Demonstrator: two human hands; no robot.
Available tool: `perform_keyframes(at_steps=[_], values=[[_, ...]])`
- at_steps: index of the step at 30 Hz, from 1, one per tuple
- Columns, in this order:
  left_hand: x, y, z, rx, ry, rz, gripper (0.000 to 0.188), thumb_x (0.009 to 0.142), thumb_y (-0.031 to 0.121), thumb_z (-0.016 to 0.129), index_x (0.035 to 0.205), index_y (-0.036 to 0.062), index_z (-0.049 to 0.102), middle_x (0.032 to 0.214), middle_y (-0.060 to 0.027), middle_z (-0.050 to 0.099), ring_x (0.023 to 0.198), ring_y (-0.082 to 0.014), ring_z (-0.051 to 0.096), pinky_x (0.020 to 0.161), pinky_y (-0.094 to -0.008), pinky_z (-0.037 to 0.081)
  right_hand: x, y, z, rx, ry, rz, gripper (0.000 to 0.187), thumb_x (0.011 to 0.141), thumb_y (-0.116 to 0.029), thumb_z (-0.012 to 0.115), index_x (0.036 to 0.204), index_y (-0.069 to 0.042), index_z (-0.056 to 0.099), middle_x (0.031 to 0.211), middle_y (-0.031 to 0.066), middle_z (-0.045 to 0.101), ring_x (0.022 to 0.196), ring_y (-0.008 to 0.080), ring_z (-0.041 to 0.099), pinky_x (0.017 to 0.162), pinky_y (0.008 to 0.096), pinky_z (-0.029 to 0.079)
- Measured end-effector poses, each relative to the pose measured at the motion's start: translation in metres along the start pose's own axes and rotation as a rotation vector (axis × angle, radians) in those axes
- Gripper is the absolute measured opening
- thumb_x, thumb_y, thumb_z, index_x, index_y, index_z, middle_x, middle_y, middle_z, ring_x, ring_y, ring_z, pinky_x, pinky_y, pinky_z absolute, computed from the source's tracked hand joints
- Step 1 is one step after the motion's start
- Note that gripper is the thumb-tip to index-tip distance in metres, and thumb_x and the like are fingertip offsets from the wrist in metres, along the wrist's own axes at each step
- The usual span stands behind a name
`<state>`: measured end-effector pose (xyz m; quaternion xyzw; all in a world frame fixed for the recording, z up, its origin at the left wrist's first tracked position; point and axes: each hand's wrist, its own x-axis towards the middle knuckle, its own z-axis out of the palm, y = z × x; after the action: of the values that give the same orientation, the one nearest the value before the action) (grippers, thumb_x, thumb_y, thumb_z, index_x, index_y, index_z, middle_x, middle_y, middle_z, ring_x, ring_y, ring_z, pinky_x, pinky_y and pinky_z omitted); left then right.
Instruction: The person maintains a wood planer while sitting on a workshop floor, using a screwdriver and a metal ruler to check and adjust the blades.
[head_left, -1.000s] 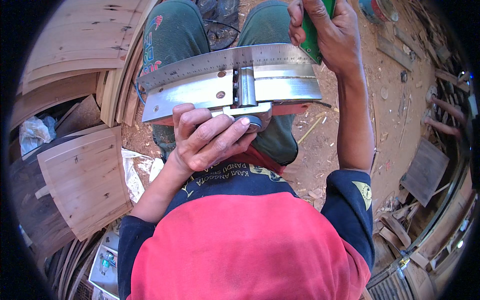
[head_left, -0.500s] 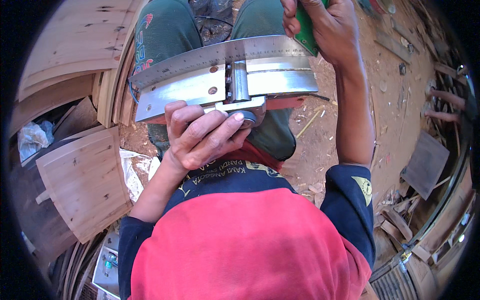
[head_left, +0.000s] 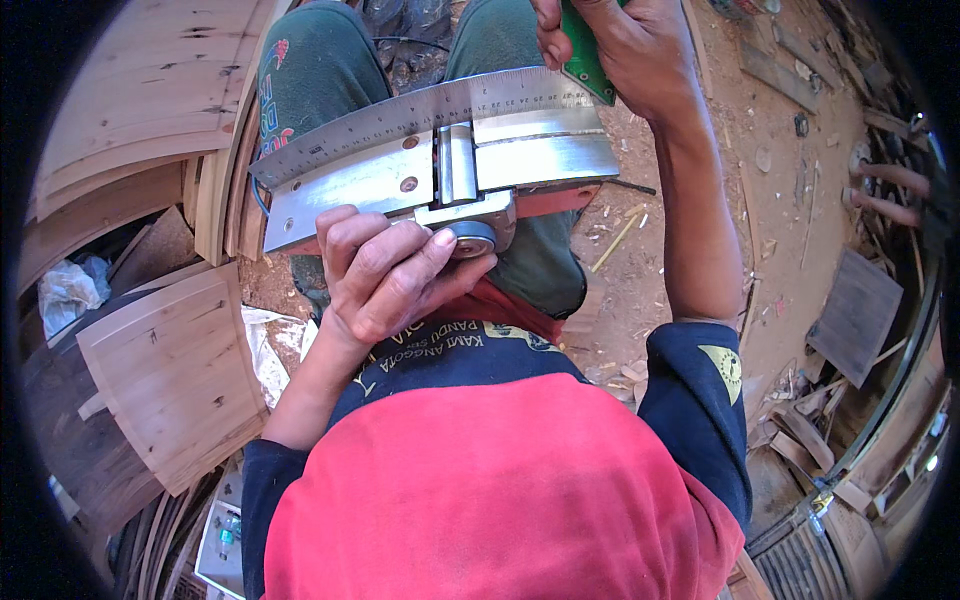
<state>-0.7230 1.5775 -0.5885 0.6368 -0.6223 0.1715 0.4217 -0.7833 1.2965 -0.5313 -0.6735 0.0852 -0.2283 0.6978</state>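
Note:
An electric hand planer (head_left: 340,195) lies upside down across my lap, its shiny metal sole facing up. In the sole's gap sits the cutter drum (head_left: 458,165). My left hand (head_left: 385,275) is closed at the planer's near side, fingertips on the round pulley wheel (head_left: 472,238); its thumb is partly hidden. My right hand (head_left: 640,50) grips the green handle (head_left: 587,55) of a try square at the upper edge. The square's steel ruler blade (head_left: 400,112) stands on edge along the far side of the sole, spanning both sole plates and the drum.
Wooden panels (head_left: 170,375) lean at the left, near a clear plastic bag (head_left: 75,290). A white tray (head_left: 215,560) stands at lower left. On the right are a dark board (head_left: 855,315) and wood scraps (head_left: 800,445) on the dirt floor. Another person's limbs (head_left: 890,195) show at far right.
The planer, the square and both my hands appear slightly further left. The cutter drum looks turned a little, and more of the pulley wheel shows beside my left fingertips.

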Motion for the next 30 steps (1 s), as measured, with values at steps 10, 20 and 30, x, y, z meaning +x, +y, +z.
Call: perform_keyframes(at_steps=[10,20,30], values=[[0.001,0.002,-0.002,0.035,-0.072,0.006,0.056,0.065,0.027,0.099,0.108,0.0174,0.065,0.103,0.0010,0.059,0.093,-0.0215,0.057,0.079,-0.0402,0.046,0.000,-0.004,0.000,-0.052,0.052,0.063,0.031,0.107,-0.033,0.060,0.110,-0.004,0.049,0.072,0.0035,0.062,0.054,0.0106,0.060,0.048,0.0261,0.048],[0.003,0.001,-0.001,0.082,-0.106,0.050,0.060,0.065,0.024,0.100,0.111,0.0134,0.064,0.100,-0.0029,0.060,0.090,-0.0240,0.057,0.080,-0.0402,0.048,0.004,0.018,-0.012,0.023,-0.030,-0.103,0.036,0.105,-0.038,0.062,0.107,-0.003,0.052,0.071,0.0026,0.063,0.053,0.0095,0.060,0.046,0.0265,0.048],[0.007,0.004,0.006,0.107,-0.070,0.103,0.053,0.067,0.022,0.099,0.105,0.0080,0.065,0.097,-0.0077,0.062,0.083,-0.0262,0.061,0.075,-0.0404,0.051,0.003,0.022,-0.013,-0.001,-0.008,-0.197,0.032,0.106,-0.032,0.062,0.108,-0.001,0.054,0.067,0.0012,0.059,0.051,0.0095,0.057,0.045,0.0291,0.047]])
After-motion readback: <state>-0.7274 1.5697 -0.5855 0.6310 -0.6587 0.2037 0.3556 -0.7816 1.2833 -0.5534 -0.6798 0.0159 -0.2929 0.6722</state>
